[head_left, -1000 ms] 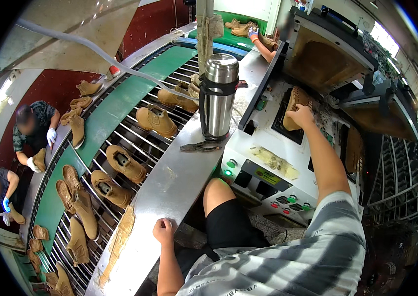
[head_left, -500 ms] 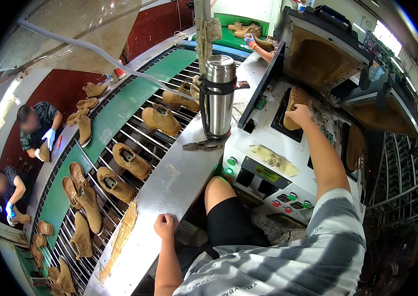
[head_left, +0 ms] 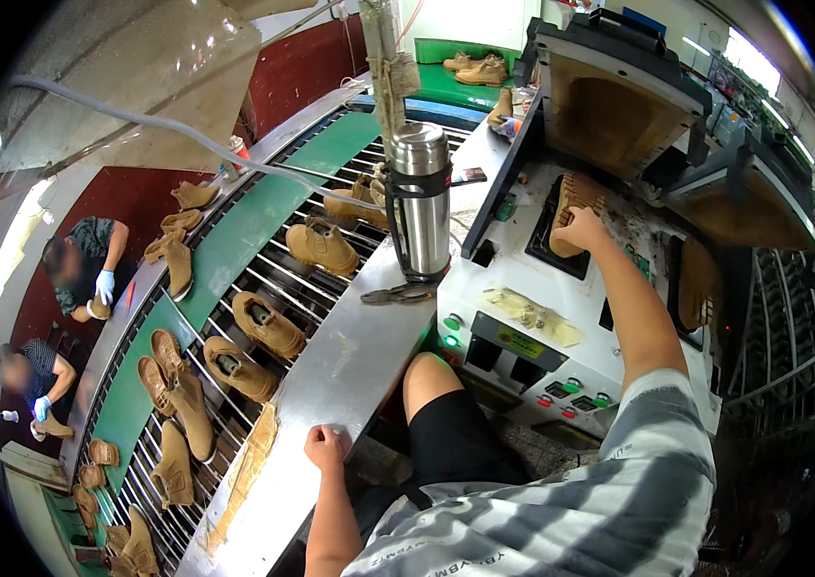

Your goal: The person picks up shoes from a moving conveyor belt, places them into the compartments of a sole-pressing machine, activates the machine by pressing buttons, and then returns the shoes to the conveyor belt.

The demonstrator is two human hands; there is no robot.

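Note:
My right hand (head_left: pixel 581 231) is closed on a tan shoe (head_left: pixel 576 197), which sits sole up in the dark well of a white pressing machine (head_left: pixel 484 268). The sole's ridged edge shows above my fingers; part of the upper is hidden by my hand. My left hand (head_left: pixel 325 445) is curled closed over the steel ledge (head_left: pixel 331 361), with nothing visible in it. A second shoe (head_left: pixel 694 279) lies sole up in the machine's right-hand well. Over the two wells, the hinged lids (head_left: pixel 614 106) stand raised.
Several tan shoes (head_left: pixel 271 325) stand on a roller conveyor (head_left: pixel 234 279) to the left. A steel thermos (head_left: pixel 421 226) and pliers (head_left: pixel 400 292) are on the ledge. Two people in gloves (head_left: pixel 105 286) handle shoes beyond the conveyor. Buttons (head_left: pixel 572 385) line the machine's front.
The view has shifted slightly. My right hand stays on the shoe in the well, and my left stays curled. At the far end, another person's gloved hand has drawn nearer the machine, beside a shoe.

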